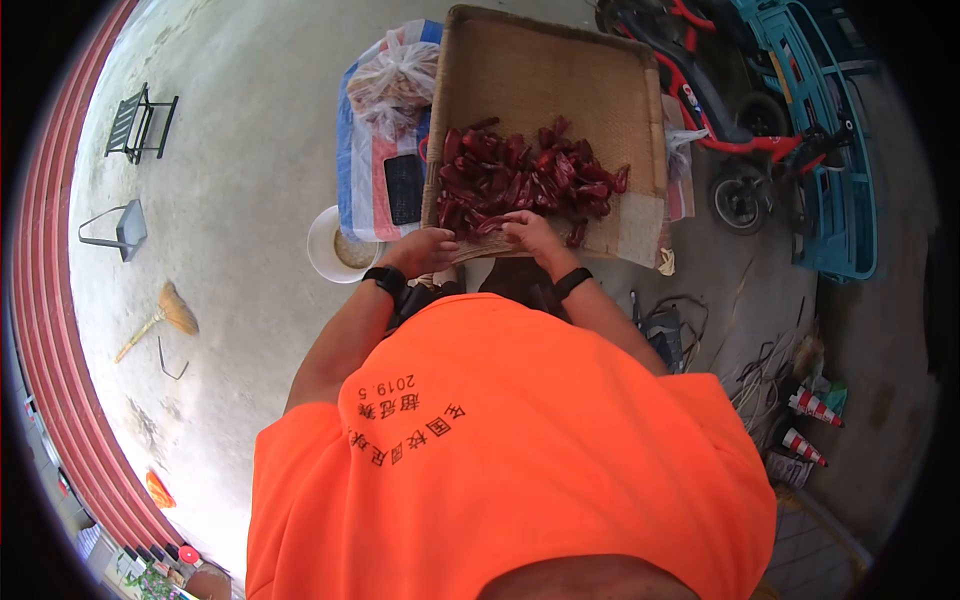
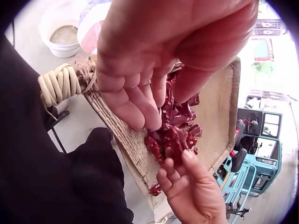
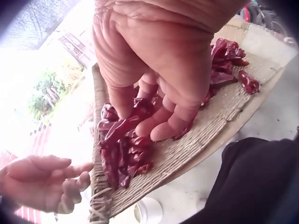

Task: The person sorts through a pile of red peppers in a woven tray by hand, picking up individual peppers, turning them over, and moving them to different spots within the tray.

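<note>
Dark red dried peppers (image 1: 500, 175) lie heaped in a shallow woven tray (image 1: 540, 70). At the tray's near edge, the right hand (image 1: 535, 238) pinches one wrinkled pepper (image 3: 128, 125) between thumb and fingers; the left wrist view also shows this pepper (image 2: 176, 142) at the fingertips of the right hand (image 2: 194, 191). The left hand (image 1: 425, 250) is by the near left corner, its fingers loosely bent and nothing seen in them. In the right wrist view the left hand (image 3: 46, 184) appears just outside the rim, apart from the right hand (image 3: 154, 65).
Left of the tray are a striped bag (image 1: 360, 195) with a dark phone-like slab (image 1: 404, 188) and a plastic bag (image 1: 395, 80) on it, and a white bucket (image 1: 325, 245). A red and black wheeled vehicle (image 1: 740, 145) and teal frame (image 1: 835, 220) stand right. A broom (image 1: 175, 312) lies left.
</note>
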A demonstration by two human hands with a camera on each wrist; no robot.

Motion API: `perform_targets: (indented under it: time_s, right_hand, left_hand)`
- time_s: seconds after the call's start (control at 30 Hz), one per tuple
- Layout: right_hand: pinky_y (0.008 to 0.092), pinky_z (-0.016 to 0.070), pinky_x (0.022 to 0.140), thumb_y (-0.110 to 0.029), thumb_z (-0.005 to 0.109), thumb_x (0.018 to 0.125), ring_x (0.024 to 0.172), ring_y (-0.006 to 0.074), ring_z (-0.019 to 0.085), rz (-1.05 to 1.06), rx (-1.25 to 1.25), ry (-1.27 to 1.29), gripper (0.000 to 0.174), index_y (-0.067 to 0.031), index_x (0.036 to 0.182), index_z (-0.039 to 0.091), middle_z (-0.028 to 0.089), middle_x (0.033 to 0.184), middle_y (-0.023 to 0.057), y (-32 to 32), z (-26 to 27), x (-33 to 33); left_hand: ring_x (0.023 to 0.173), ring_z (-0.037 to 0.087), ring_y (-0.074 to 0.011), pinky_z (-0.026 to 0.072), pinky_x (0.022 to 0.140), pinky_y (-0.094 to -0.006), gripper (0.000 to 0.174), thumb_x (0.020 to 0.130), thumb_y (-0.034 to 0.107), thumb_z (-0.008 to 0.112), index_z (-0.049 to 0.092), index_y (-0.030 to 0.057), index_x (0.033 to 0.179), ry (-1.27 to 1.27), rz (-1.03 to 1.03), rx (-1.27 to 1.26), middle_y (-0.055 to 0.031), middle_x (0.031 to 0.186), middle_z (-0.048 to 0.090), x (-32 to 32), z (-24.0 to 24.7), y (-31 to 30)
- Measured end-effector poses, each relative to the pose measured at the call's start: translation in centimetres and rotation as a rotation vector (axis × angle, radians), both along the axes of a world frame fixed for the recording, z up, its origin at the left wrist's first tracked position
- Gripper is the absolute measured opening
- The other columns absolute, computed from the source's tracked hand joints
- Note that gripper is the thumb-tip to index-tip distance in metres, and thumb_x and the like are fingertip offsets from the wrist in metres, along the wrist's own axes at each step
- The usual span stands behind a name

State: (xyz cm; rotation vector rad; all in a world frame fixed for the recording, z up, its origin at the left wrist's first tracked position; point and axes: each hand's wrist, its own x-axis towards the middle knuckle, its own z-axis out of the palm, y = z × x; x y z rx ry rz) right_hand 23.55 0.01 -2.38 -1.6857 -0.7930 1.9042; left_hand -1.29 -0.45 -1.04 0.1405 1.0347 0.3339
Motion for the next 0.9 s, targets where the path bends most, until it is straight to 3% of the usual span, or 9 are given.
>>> perform_targets:
  time_s: [0.13,0.23,0.37,0.43,0.53,0.63,0.73,0.9]
  right_hand:
    - [0.0283,0.0494,0.063,-0.015,0.057,0.081,0.072,0.0132,0.057,-0.404,-0.006,0.059,0.025,-0.0065,0.103,0.049,0.056,0.086,0.0036,1.7,-0.7,5.1]
    - [0.0302,0.0492,0.064,-0.018,0.056,0.082,0.076,0.0141,0.056,-0.715,-0.179,0.059,0.026,-0.0067,0.103,0.049,0.054,0.092,0.0048,3.1,-0.8,6.4]
    - [0.0285,0.0481,0.066,-0.019,0.054,0.082,0.082,0.0159,0.056,-0.114,-0.049,0.108,0.029,-0.0062,0.108,0.049,0.053,0.1,0.0063,2.3,-0.2,1.3]
    - [0.0304,0.0466,0.071,-0.016,0.054,0.08,0.089,0.0207,0.055,0.284,0.039,-0.036,0.026,-0.0046,0.103,0.054,0.049,0.111,0.0111,2.7,0.0,-2.3]
    - [0.0341,0.0441,0.079,-0.012,0.053,0.077,0.097,0.0264,0.053,0.605,0.889,-0.448,0.019,-0.0047,0.094,0.058,0.043,0.121,0.0139,2.6,-2.6,-6.3]
    - [0.0368,0.0407,0.085,-0.01,0.053,0.074,0.103,0.0312,0.049,0.868,0.722,-0.567,0.017,-0.0054,0.089,0.059,0.037,0.127,0.0134,3.3,0.2,-8.7]
    - [0.037,0.0415,0.083,-0.01,0.052,0.074,0.101,0.0302,0.05,1.043,0.663,-0.7,0.015,-0.0062,0.087,0.059,0.041,0.122,0.0107,3.6,-0.2,-9.1]
    - [0.0353,0.0431,0.079,-0.013,0.055,0.073,0.092,0.0283,0.053,0.748,0.82,-0.609,0.016,-0.0039,0.085,0.059,0.052,0.102,0.0114,3.5,-1.8,-7.8]
  left_hand:
    - [0.087,0.053,-0.0245,0.0463,0.075,-0.0338,0.031,0.085,0.02,0.049,0.043,0.0049,0.111,-0.015,0.163,-0.063,-0.0108,0.104,0.052,-0.4,-1.0,0.5]
    - [0.093,0.051,-0.0248,0.0447,0.08,-0.0346,0.036,0.087,0.019,0.047,0.039,0.0031,0.117,0.05,0.2,-0.083,-0.0116,0.109,0.049,-0.2,-0.9,0.2]
    - [0.096,0.049,-0.0238,0.0434,0.083,-0.0344,0.037,0.088,0.018,0.045,0.038,0.0025,0.12,0.074,0.236,-0.073,-0.0119,0.113,0.046,-0.5,-1.4,-0.1]
    - [0.096,0.05,-0.0233,0.0436,0.082,-0.0337,0.036,0.088,0.017,0.045,0.038,0.0026,0.12,0.087,0.253,-0.039,-0.0115,0.113,0.046,-0.8,-0.8,-0.3]
    - [0.095,0.05,-0.0225,0.0442,0.081,-0.0329,0.035,0.088,0.017,0.044,0.038,0.0023,0.119,0.063,0.312,-0.038,-0.0108,0.113,0.046,-1.6,-1.6,-0.9]
    - [0.094,0.05,-0.0217,0.0447,0.08,-0.0322,0.034,0.088,0.016,0.044,0.039,0.0018,0.118,0.066,0.331,-0.047,-0.0102,0.112,0.047,-2.4,-1.5,-1.6]
    - [0.095,0.049,-0.021,0.0447,0.08,-0.0319,0.034,0.088,0.016,0.043,0.039,0.0012,0.117,0.055,0.346,-0.042,-0.01,0.111,0.047,-3.2,-1.3,-2.2]
    - [0.094,0.05,-0.0208,0.0455,0.078,-0.0316,0.036,0.087,0.017,0.044,0.038,0.0006,0.119,0.04,0.366,-0.043,-0.0103,0.111,0.047,-3.8,-1.9,-2.7]
